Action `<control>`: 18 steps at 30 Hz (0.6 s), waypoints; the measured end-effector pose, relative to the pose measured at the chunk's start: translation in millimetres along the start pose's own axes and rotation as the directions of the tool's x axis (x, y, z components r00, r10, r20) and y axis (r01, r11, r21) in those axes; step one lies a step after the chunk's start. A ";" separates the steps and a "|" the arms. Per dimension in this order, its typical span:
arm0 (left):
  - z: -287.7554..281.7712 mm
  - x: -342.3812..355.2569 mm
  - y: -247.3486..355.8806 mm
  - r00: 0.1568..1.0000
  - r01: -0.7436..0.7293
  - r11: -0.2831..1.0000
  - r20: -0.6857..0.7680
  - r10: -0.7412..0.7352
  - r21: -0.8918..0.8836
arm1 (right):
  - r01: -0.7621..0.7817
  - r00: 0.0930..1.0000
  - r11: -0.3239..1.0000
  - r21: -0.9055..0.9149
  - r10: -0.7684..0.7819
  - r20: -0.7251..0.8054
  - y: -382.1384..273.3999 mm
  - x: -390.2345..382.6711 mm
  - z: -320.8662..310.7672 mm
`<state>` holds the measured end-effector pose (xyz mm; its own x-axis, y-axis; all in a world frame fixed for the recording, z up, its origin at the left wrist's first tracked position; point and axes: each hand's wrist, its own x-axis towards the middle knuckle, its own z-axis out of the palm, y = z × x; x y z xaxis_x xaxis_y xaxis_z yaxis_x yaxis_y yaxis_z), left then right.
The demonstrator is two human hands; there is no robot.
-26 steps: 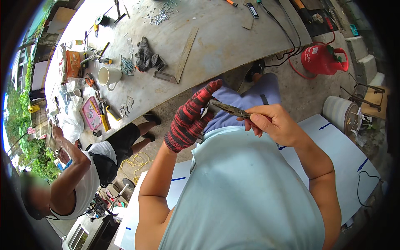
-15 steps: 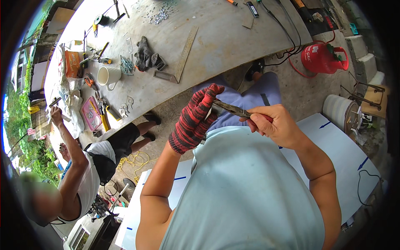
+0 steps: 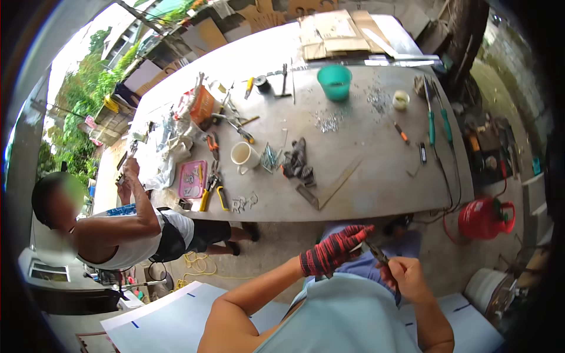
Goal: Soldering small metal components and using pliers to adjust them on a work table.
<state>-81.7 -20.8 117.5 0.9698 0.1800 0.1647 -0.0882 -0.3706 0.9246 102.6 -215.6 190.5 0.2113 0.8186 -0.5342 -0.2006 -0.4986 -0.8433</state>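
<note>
Evidently, the right hand point(image 3: 407, 275) has its grip closed around the handles of a dark plier-like tool point(image 3: 377, 254), which sits in front of the person's pale blue shirt point(image 3: 341, 315), just off the near edge of the bench point(image 3: 265, 203). Its tip points toward the left hand point(image 3: 335, 252), gloved in red and black stripes with the fingers fairly straight and close together; whether that grip holds anything cannot be told. On the bench, dark gloves point(image 3: 299, 162) lie beside a metal square point(image 3: 307, 196), with a pale mug point(image 3: 244, 157) farther left and a green bucket point(image 3: 333, 83) toward the far side. A co-worker point(image 3: 129, 232) stands at the left end.
</note>
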 end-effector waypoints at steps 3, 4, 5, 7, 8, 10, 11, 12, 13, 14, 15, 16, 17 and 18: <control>-8.5 12.1 1.1 1.000 -0.015 1.000 0.016 0.015 0.003 | 0.045 0.999 0.999 0.025 -0.044 -0.027 2.4 -2.1 -0.6; -12.8 16.2 6.6 0.999 0.042 0.999 0.031 -0.043 0.024 | 0.062 0.997 0.998 0.024 -0.061 -0.037 0.1 -0.5 -1.8; -15.4 19.8 5.3 1.000 0.024 0.999 0.012 -0.024 0.046 | 0.077 0.996 0.997 0.019 -0.076 -0.043 -3.6 2.1 -3.2; -20.6 30.3 2.7 0.998 -0.064 0.997 -0.008 0.064 -0.033 | 0.114 0.992 0.993 -0.002 -0.114 -0.046 -9.1 7.2 -7.6; -24.0 33.4 5.0 0.997 -0.080 0.997 -0.017 0.079 -0.012 | 0.124 0.991 0.992 -0.004 -0.124 -0.056 -11.5 9.5 -9.4; -29.8 39.7 11.8 0.989 -0.135 0.985 -0.074 0.127 -0.110 | 0.156 0.985 0.987 -0.035 -0.158 -0.068 -13.9 13.6 -11.0; -33.7 41.2 13.1 0.998 -0.062 0.984 -0.038 0.057 -0.167 | 0.197 0.976 0.978 -0.062 -0.202 -0.083 -11.8 16.5 -12.6; -37.4 43.6 15.3 0.997 -0.076 0.985 -0.043 0.070 -0.154 | 0.237 0.965 0.968 -0.088 -0.245 -0.097 -13.4 19.3 -14.0; -39.3 46.0 17.5 0.998 -0.068 0.985 -0.027 0.064 -0.156 | 0.230 0.967 0.968 -0.097 -0.239 -0.090 -18.1 18.3 -14.6; -41.1 47.5 19.6 0.998 -0.059 0.985 -0.011 0.058 -0.160 | 0.243 0.964 0.965 -0.103 -0.252 -0.090 -21.8 18.6 -16.2; -45.6 45.5 17.7 0.995 -0.091 0.979 0.017 0.095 -0.180 | 0.237 0.965 0.961 -0.140 -0.250 -0.084 -25.4 18.4 -18.1; -49.8 44.3 24.0 0.995 -0.097 0.980 0.017 0.102 -0.172 | 0.232 0.966 0.957 -0.172 -0.248 -0.079 -26.3 18.3 -19.9; -53.3 43.5 34.2 0.996 -0.014 0.952 0.076 0.039 -0.306 | 0.240 0.963 0.955 -0.174 -0.256 -0.079 -25.4 17.9 -22.1; -53.0 42.5 41.3 0.990 0.076 0.899 0.143 -0.016 -0.431 | 0.267 0.956 0.949 -0.171 -0.282 -0.075 -23.2 16.7 -24.4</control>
<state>-56.2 19.9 180.9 0.9936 0.0541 0.0993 -0.1032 0.0729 0.9920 134.2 -197.3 199.7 0.3307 0.9021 -0.2771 0.0297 -0.3034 -0.9524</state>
